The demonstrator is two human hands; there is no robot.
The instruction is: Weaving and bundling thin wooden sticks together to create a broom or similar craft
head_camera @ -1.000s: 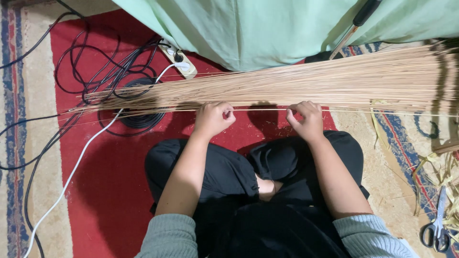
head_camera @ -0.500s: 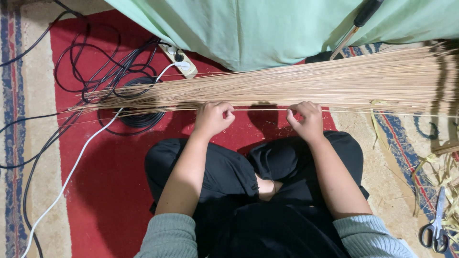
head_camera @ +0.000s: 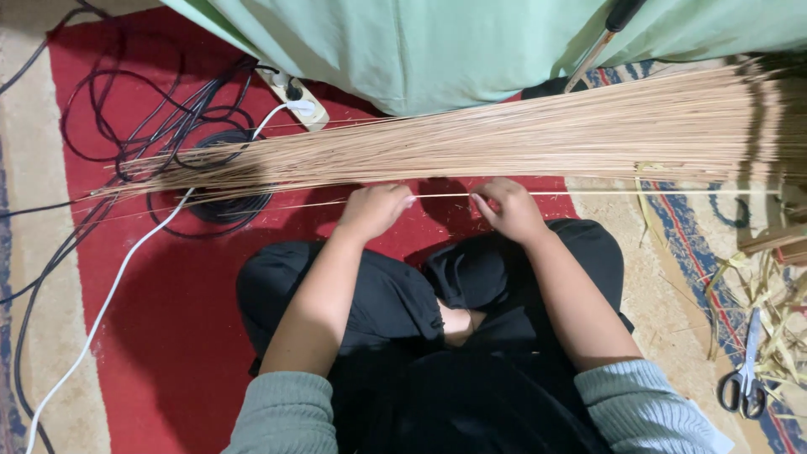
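Red rug [head_camera: 168, 336]: left hand [head_camera: 374, 210], right hand [head_camera: 508, 208] pinch thin stick [head_camera: 441, 195] between them.

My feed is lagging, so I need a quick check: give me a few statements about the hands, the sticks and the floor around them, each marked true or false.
1. Both hands pinch one thin stick apart from the bundle. True: the left hand and right hand hold it in front of the bundle.
2. The scissors lie on the red carpet at the left. False: the scissors lie at the right, among straw scraps.
3. Cables lie on the red carpet. True: dark cables and a white cable cross it.
4. The cloth above the bundle is black. False: the cloth is pale green.
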